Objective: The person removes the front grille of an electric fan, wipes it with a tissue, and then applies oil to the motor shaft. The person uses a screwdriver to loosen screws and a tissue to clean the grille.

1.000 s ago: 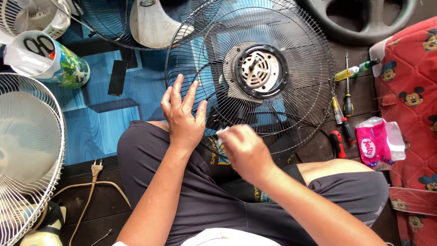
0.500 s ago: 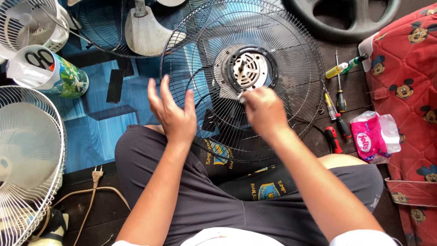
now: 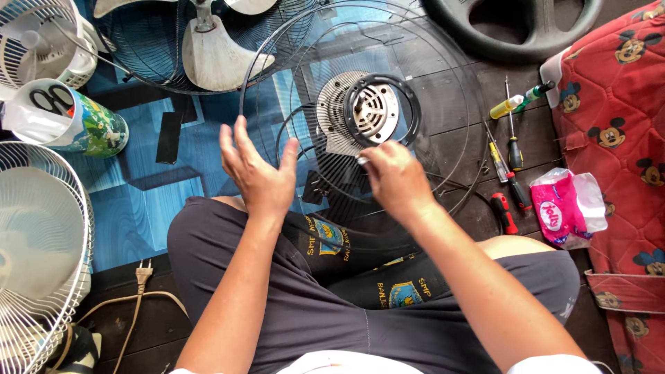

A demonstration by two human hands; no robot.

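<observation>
Two bare hands over a black wire fan guard [image 3: 443, 90] lying flat on the dark floor, just ahead of the crossed legs in grey shorts [image 3: 312, 305]. Left hand [image 3: 260, 176] raised above the guard's near-left rim, fingers spread wide, palm down, holding nothing. Right hand [image 3: 395, 176] just below the guard's round grey hub [image 3: 374, 111], thumb and forefinger pinching a small pale part [image 3: 361, 161], too small to identify. Screwdrivers [image 3: 509, 149] right of the guard beside a pink packet [image 3: 557, 208]. Grey fan blade [image 3: 218, 59] inside another guard at upper left, white fan [image 3: 38, 256] at far left, cup with scissors [image 3: 62, 114] above that.
</observation>
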